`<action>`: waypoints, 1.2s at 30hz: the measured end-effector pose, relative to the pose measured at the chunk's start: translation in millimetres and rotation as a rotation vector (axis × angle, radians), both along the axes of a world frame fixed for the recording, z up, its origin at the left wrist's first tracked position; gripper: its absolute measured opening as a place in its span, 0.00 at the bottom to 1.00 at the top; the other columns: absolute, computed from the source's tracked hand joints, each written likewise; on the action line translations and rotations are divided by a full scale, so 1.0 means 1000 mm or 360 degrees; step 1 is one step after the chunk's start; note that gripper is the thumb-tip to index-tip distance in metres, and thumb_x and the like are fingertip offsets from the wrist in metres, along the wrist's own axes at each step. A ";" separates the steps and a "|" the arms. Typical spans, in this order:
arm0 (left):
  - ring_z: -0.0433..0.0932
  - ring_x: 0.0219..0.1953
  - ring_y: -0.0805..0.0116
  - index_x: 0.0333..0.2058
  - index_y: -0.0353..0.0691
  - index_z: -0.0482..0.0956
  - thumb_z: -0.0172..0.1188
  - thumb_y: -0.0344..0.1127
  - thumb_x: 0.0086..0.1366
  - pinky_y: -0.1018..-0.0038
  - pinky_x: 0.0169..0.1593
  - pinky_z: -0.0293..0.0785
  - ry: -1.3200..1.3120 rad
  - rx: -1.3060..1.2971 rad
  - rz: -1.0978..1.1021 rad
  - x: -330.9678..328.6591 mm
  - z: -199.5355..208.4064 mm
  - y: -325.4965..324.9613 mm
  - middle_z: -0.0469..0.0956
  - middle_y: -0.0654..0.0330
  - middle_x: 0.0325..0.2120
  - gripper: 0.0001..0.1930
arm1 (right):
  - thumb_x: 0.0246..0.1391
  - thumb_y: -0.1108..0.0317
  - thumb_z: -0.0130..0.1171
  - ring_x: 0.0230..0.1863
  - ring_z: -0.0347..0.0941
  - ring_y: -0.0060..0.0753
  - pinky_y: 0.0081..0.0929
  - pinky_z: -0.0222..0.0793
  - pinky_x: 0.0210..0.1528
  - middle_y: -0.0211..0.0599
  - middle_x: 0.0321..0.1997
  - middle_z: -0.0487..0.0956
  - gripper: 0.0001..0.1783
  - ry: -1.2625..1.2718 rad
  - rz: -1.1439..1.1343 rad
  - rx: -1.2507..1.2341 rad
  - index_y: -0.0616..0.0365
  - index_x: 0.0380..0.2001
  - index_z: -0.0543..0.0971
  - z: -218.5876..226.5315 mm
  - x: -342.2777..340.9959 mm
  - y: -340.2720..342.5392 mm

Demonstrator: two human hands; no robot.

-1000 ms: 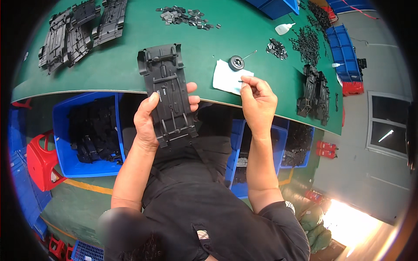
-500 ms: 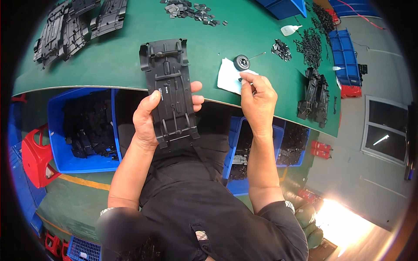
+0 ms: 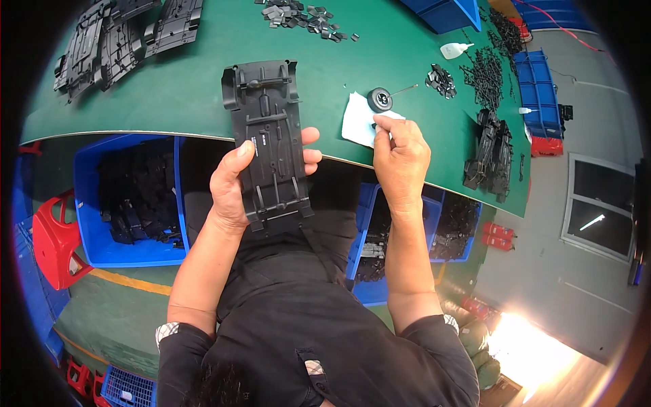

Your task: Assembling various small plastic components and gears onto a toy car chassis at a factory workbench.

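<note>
My left hand (image 3: 234, 178) grips a long black plastic toy car chassis (image 3: 270, 146) by its sides, thumb on the face and fingertips showing past the right edge. The chassis is tilted up in front of the table's near edge, its ribbed side toward me. My right hand (image 3: 401, 159) is closed in a pinch over a white paper sheet (image 3: 356, 121). A tiny dark bit shows at its fingertips, too small to make out. Just beyond them, at the sheet's far edge, sits a black wheel (image 3: 380, 100) with a thin metal rod (image 3: 405, 89) beside it.
Stacked black chassis (image 3: 98, 47) lie at the far left of the green table (image 3: 176, 95). Small black pieces (image 3: 305, 19), a white squeeze bottle (image 3: 455, 50) and more car parts (image 3: 489, 152) are spread beyond and right. Blue bins (image 3: 129, 258) stand below the table edge.
Both hands keep their grips. The chassis and the table things sit very slightly farther right in the picture; little else differs.
</note>
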State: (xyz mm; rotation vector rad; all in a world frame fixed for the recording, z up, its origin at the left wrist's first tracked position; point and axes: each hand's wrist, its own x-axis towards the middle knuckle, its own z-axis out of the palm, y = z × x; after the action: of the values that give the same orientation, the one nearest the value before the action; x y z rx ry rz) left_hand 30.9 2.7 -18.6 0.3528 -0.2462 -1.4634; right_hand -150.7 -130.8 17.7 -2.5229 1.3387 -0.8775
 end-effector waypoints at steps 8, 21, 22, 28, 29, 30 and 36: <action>0.77 0.48 0.51 0.54 0.18 0.63 0.47 0.52 0.62 0.64 0.54 0.73 -0.0016 0.0018 -0.0014 -0.001 0.001 0.001 0.69 0.36 0.53 0.36 | 0.45 0.80 0.59 0.30 0.75 0.40 0.30 0.71 0.31 0.37 0.30 0.78 0.09 -0.0181 0.0097 -0.0221 0.56 0.31 0.80 0.000 -0.005 0.006; 0.74 0.52 0.52 0.57 0.24 0.61 0.54 0.48 0.59 0.63 0.57 0.70 -0.0119 -0.0095 -0.0177 -0.009 0.004 0.001 0.67 0.41 0.55 0.35 | 0.37 0.82 0.67 0.29 0.76 0.33 0.24 0.70 0.28 0.37 0.33 0.79 0.16 -0.0571 0.0497 -0.0840 0.57 0.34 0.81 0.005 -0.002 0.045; 0.74 0.52 0.52 0.57 0.26 0.61 0.55 0.46 0.59 0.62 0.57 0.69 -0.0135 -0.0126 -0.0138 -0.012 0.003 0.000 0.67 0.41 0.55 0.34 | 0.38 0.82 0.67 0.29 0.76 0.33 0.24 0.71 0.29 0.36 0.35 0.79 0.16 -0.0573 0.0526 -0.0842 0.57 0.34 0.81 0.006 0.000 0.047; 0.74 0.53 0.56 0.58 0.31 0.61 0.57 0.37 0.56 0.62 0.58 0.68 -0.0304 -0.0154 -0.0263 -0.020 0.001 0.001 0.68 0.45 0.54 0.32 | 0.36 0.83 0.67 0.30 0.77 0.35 0.26 0.73 0.30 0.37 0.37 0.78 0.19 -0.0635 0.0730 -0.0736 0.56 0.36 0.80 0.011 0.009 0.059; 0.73 0.53 0.59 0.57 0.30 0.63 0.58 0.39 0.53 0.64 0.59 0.66 -0.0400 -0.0093 -0.0231 -0.023 0.005 0.002 0.71 0.48 0.52 0.33 | 0.35 0.84 0.67 0.31 0.77 0.36 0.26 0.74 0.31 0.37 0.38 0.78 0.20 -0.0650 0.0769 -0.0719 0.56 0.37 0.80 0.011 0.011 0.060; 0.72 0.53 0.61 0.56 0.29 0.65 0.59 0.42 0.50 0.67 0.59 0.64 -0.0496 -0.0033 -0.0201 -0.025 0.012 0.003 0.73 0.50 0.51 0.35 | 0.35 0.84 0.67 0.32 0.77 0.37 0.28 0.76 0.33 0.38 0.38 0.77 0.21 -0.0638 0.0783 -0.0676 0.56 0.37 0.80 0.011 0.011 0.063; 0.67 0.58 0.60 0.58 0.33 0.62 0.61 0.43 0.49 0.65 0.63 0.58 -0.0732 -0.0064 -0.0257 -0.025 0.008 0.004 0.69 0.51 0.54 0.38 | 0.37 0.83 0.67 0.33 0.77 0.37 0.29 0.77 0.37 0.38 0.38 0.78 0.19 -0.0717 0.0812 -0.0553 0.56 0.37 0.80 0.012 0.019 0.071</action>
State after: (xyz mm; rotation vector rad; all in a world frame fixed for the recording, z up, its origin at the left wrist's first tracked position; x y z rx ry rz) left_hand 5.6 6.7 -10.5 0.6482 -0.6850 -1.5191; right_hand -131.4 -59.6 29.4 -2.4867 0.4088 -1.5180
